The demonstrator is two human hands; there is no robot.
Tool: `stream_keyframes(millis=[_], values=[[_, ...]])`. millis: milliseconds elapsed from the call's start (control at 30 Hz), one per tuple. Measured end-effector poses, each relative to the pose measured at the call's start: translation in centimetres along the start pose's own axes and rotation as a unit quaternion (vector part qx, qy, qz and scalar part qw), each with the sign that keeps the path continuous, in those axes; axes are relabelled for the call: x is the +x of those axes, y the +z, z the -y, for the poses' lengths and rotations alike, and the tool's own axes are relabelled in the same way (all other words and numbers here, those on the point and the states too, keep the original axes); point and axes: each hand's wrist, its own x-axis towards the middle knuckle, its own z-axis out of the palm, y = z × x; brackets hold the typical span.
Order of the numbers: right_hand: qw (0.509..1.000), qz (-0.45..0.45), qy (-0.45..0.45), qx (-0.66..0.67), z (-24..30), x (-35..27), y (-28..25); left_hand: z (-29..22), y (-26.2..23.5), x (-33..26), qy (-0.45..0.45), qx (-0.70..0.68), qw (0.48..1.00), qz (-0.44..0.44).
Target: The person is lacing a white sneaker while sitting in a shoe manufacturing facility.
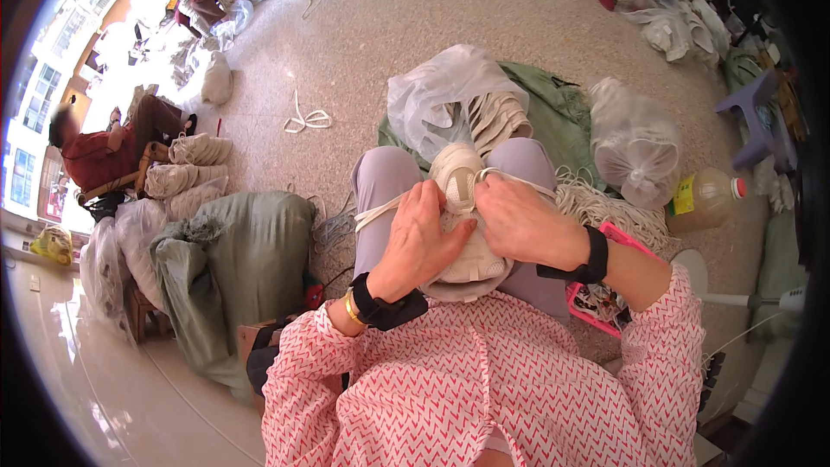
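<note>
My left hand [421, 238] and my right hand [519, 220] both grip a bundle of cream woven pieces [458, 175] resting on my lap between my knees. A flat cream strap [380, 207] runs from the bundle out to the left over my thigh, and another strand passes over my right hand. Each wrist wears a black band; the left one also has a gold bangle. My sleeves are pink with a white zigzag pattern.
A clear plastic bag [441, 91] with more cream pieces lies on green cloth [558, 112] ahead. A tied bag [635, 151], a yellowish bottle [709, 199] and a purple stool [752, 112] stand right. A green sack [233, 251] and a seated person [95, 151] are left.
</note>
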Motion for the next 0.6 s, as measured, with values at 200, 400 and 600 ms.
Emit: stream_keyframes(millis=[200,400,600], values=[[0.999,-0.051,0.002,0.005,-0.3,0.3,0.3,0.0,0.8,0.6,0.025,0.030,0.999,-0.030],[0.987,-0.112,0.021,0.115,-0.8,-0.7,0.6,-0.1,1.8,-0.1,0.038,0.037,0.997,-0.053],[0.968,-0.226,-0.025,0.105,-0.8,-1.8,1.8,-0.3,2.2,-0.6,0.056,0.035,0.995,-0.077]])
